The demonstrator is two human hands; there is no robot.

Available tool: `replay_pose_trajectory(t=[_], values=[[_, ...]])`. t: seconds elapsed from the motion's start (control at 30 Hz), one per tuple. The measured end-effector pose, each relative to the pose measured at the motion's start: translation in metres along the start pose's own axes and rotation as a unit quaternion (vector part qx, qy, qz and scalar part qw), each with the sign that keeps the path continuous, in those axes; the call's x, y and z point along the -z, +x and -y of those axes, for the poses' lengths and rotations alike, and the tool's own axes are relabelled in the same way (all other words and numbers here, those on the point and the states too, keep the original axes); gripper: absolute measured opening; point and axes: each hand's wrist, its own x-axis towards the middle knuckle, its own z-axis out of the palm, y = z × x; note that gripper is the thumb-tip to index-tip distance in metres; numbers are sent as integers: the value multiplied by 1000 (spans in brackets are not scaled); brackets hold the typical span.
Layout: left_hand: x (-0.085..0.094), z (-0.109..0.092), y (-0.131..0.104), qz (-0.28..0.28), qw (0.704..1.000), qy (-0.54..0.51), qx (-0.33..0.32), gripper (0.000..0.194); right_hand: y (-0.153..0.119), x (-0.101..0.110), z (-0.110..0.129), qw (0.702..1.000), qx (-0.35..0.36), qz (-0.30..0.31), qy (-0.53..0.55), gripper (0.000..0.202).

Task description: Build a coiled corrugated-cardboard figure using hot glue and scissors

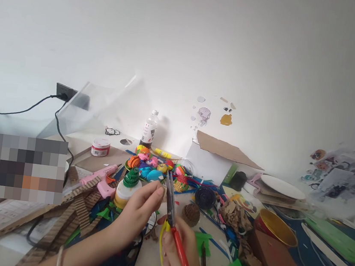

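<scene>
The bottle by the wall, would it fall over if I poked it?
The bottle would probably tip if poked high, being tall and narrow. It's likely light for its size, as the dark part, maybe drink, is only near the bottom.

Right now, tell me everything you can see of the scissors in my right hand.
The scissors have long grey, metal-looking blades and plastic-looking handles, one yellow, one red. Your right hand grips the handles; the blades point up and away from you, tips leaning slightly left. They look nearly together, though the exact gap is unclear. They pass just right of your left hand; I can't tell whether they touch it.
</scene>
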Motion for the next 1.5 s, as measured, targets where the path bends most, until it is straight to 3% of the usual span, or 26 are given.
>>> replay_pose_trajectory(t=[0.1,0.2,0.37,0.43,0.77,1.03,1.3,1.5], values=[[2,2,1,13,1000,-23,14,32,4,4,-3,999,-29,-38,23,47],[2,2,0,55,998,21,13,28,9,8,-3,995,-19,-85,48,49],[-2,-3,-2,182,968,169,-16,28,12,12,4,983,53,-154,86,40],[-3,-5,-1,209,961,183,-16,28,13,14,3,984,51,-149,77,38],[-5,-8,-2,231,961,154,-16,32,12,13,7,987,75,-120,70,35],[-10,-4,-7,165,977,132,-10,28,15,14,7,983,63,-153,81,40],[-1,-2,-3,-27,986,156,-59,26,10,1,3,996,46,-44,58,43],[-4,-7,-5,-68,987,132,-58,26,8,-1,3,997,52,25,46,54]])
